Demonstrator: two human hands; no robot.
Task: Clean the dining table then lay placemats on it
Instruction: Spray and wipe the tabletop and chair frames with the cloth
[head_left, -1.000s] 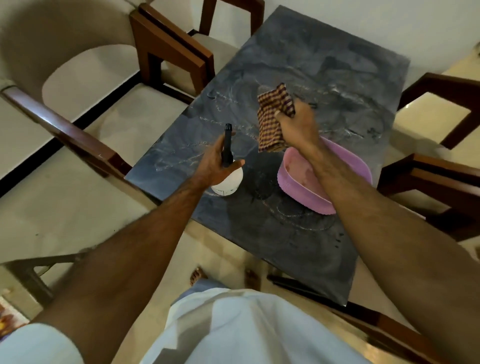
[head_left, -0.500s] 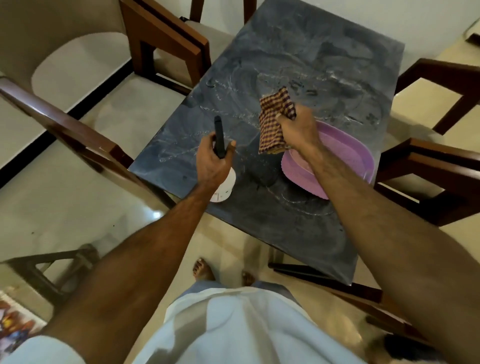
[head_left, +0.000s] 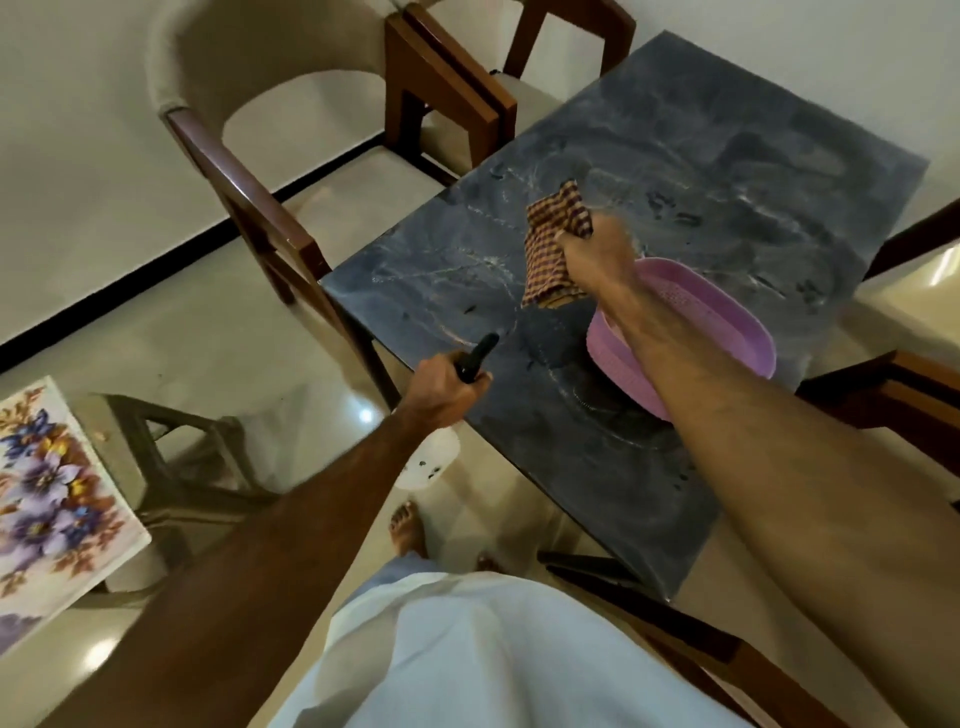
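The dark marble dining table (head_left: 701, 171) runs from centre to upper right, with wet streaks on it. My right hand (head_left: 597, 254) is shut on a checked brown cloth (head_left: 550, 244) that hangs just above the tabletop. A pink plastic basin (head_left: 727, 332) sits on the table under my right forearm. My left hand (head_left: 447, 389) grips the black neck of a white spray bottle (head_left: 428, 462), held off the table's near left edge, over the floor.
Wooden chairs with cream seats (head_left: 270, 228) stand along the table's left side, and others (head_left: 909, 395) on the right. A floral-patterned surface (head_left: 47, 499) lies on a grey stool (head_left: 176, 457) at lower left. My bare foot (head_left: 408, 530) stands on the tiled floor.
My left hand lifted the spray bottle from the table and drew it back past the near left edge. The right hand still holds the cloth above the table. The view swung left.
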